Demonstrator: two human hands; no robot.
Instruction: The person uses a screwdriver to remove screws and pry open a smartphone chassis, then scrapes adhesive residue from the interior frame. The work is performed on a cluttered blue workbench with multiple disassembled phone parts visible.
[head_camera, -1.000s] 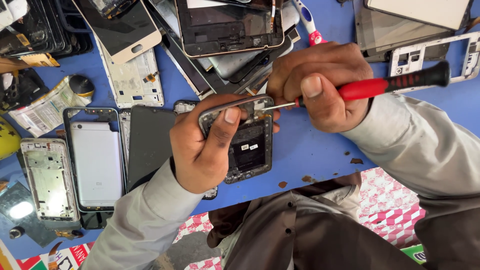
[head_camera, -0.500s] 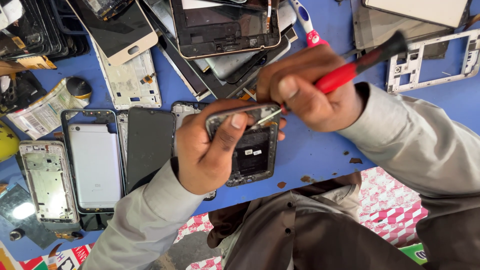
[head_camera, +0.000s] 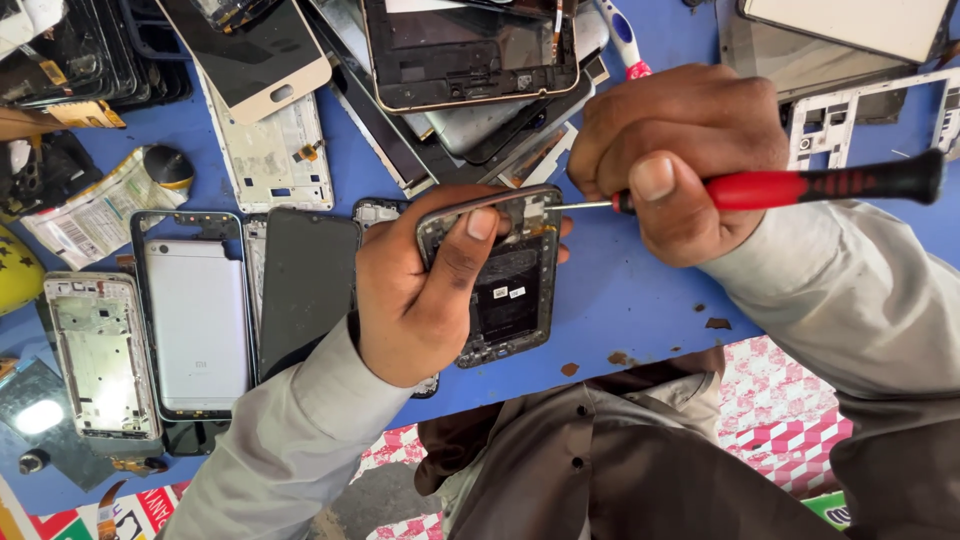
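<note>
My left hand (head_camera: 425, 290) grips an opened phone body (head_camera: 505, 285) with its back cover off and dark insides showing, held just above the blue table (head_camera: 640, 300). The thumb presses on the phone's upper left corner. My right hand (head_camera: 680, 155) holds a screwdriver with a red and black handle (head_camera: 830, 185). The handle lies level and points right. Its thin metal tip touches the top edge of the phone, near the upper right corner.
Phone parts crowd the table: a white back cover (head_camera: 195, 325), a dark screen panel (head_camera: 305, 285), a bare metal frame (head_camera: 100, 365), stacked screens (head_camera: 470, 55) at the top, a white frame (head_camera: 865, 115) at right. A toothbrush (head_camera: 622, 35) lies behind my right hand.
The screwdriver handle swung up to a steep tilt half a second ago and is back to level now. My left hand kept hold of the phone body.
</note>
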